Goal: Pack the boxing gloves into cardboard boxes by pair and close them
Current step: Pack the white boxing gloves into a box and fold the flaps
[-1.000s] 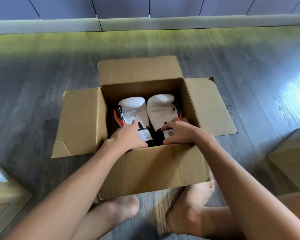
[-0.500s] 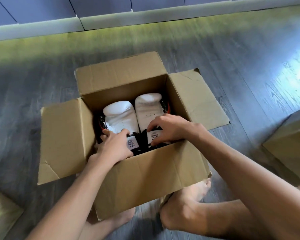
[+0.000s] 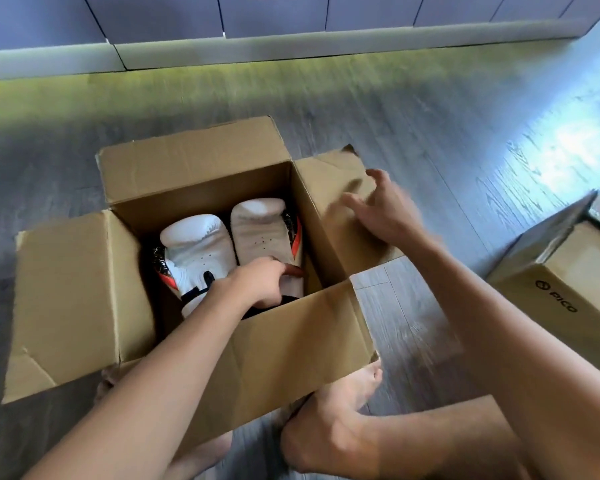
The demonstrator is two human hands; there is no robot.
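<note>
An open cardboard box (image 3: 291,341) sits on the floor in front of me with all flaps spread. Inside lie two white boxing gloves side by side, the left glove (image 3: 196,251) and the right glove (image 3: 262,230), both with orange and black trim. My left hand (image 3: 257,285) reaches into the box, its curled fingers on the cuff of the right glove. My right hand (image 3: 381,206) hovers with spread fingers over the box's right flap (image 3: 329,178), blurred by motion.
Another cardboard box (image 3: 568,278) printed "PICO" stands at the right. My bare feet (image 3: 333,427) lie under the open box's near side. A grey wood floor surrounds the box; a skirting board and cabinet fronts run along the back.
My right hand has left the glove and moved out of the box to the right flap. My left hand has shifted across to the right glove's cuff.
</note>
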